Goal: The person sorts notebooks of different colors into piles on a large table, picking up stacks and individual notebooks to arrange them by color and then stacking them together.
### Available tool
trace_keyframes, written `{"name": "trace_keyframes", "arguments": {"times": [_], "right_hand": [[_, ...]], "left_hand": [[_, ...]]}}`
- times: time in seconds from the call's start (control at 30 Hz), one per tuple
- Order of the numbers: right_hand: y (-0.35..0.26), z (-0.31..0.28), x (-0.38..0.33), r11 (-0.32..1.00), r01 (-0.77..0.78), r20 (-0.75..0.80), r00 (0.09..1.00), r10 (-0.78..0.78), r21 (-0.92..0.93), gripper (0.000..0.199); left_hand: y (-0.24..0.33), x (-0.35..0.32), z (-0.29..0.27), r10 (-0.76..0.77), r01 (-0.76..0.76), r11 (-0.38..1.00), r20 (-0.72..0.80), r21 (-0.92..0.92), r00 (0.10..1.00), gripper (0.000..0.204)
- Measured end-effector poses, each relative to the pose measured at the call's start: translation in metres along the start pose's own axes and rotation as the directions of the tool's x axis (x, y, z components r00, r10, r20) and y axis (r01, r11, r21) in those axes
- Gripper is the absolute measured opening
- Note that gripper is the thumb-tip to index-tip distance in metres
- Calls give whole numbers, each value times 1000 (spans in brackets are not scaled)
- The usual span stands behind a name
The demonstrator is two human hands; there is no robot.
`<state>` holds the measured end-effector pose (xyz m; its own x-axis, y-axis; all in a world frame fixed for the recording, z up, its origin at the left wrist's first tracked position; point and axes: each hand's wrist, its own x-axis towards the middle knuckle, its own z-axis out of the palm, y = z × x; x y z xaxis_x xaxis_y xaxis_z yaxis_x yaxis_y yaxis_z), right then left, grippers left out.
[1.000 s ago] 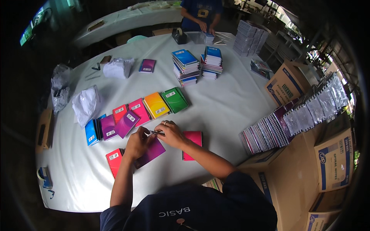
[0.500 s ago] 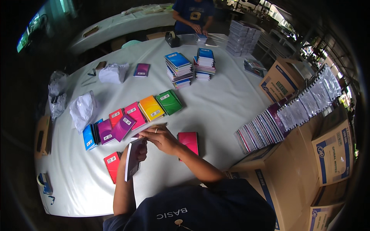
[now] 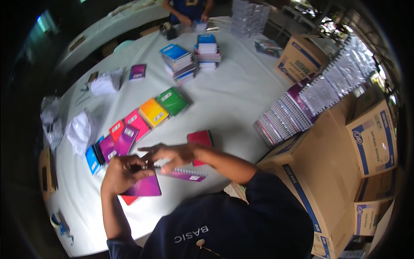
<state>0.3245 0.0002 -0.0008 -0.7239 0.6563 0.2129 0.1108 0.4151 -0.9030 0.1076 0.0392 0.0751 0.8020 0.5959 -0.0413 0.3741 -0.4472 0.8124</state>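
My left hand (image 3: pixel 120 175) is closed on a purple spiral notebook (image 3: pixel 145 186), its thumb along the top edge. My right hand (image 3: pixel 172 155) reaches over from the right, fingers apart and slightly blurred, against a white-coiled purple piece (image 3: pixel 187 174) with a small label. Whether both purple pieces belong to one notebook, I cannot tell. Under the left hand a red notebook (image 3: pixel 129 200) is mostly hidden. Another red notebook (image 3: pixel 199 139) lies beyond my right forearm. Past my hands runs an overlapping row including purple (image 3: pixel 126 139), yellow (image 3: pixel 153 111) and green (image 3: pixel 171 101) notebooks.
Two notebook stacks (image 3: pixel 177 62) stand farther back, near a lone purple notebook (image 3: pixel 138 72). Crumpled plastic wrap (image 3: pixel 81 131) lies at the left. Wrapped notebooks (image 3: pixel 284 118) and cardboard boxes (image 3: pixel 319 172) crowd the right. Across the table, a person's hands (image 3: pixel 185 20) handle a small stack.
The notebook in my left hand has turned from edge-up to purple face up. My right hand has spread its fingers beside the coil. The whole view has shifted.
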Motion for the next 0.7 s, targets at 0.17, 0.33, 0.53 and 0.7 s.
{"name": "trace_keyframes", "arguments": {"times": [0.17, 0.33, 0.53, 0.7], "right_hand": [[-26, -18, 1, 984, -10, -240, 969, 53, 178, 23], [-76, -9, 7, 916, -215, -444, 895, 46, -338, 20], [-87, -1, 8, 806, -272, -468, 884, -7, -525, 17], [-98, 4, 9, 736, -275, -509, 854, -110, -619, 15]], "left_hand": [[17, 5, -17, 76, -80, 975, 30, 209, 997, 23], [19, -10, -16, 120, -75, 936, -112, 343, 986, 19], [24, -18, -8, 220, -84, 871, -230, 485, 948, 18], [36, -26, -5, 345, -100, 793, -307, 601, 887, 19]]}}
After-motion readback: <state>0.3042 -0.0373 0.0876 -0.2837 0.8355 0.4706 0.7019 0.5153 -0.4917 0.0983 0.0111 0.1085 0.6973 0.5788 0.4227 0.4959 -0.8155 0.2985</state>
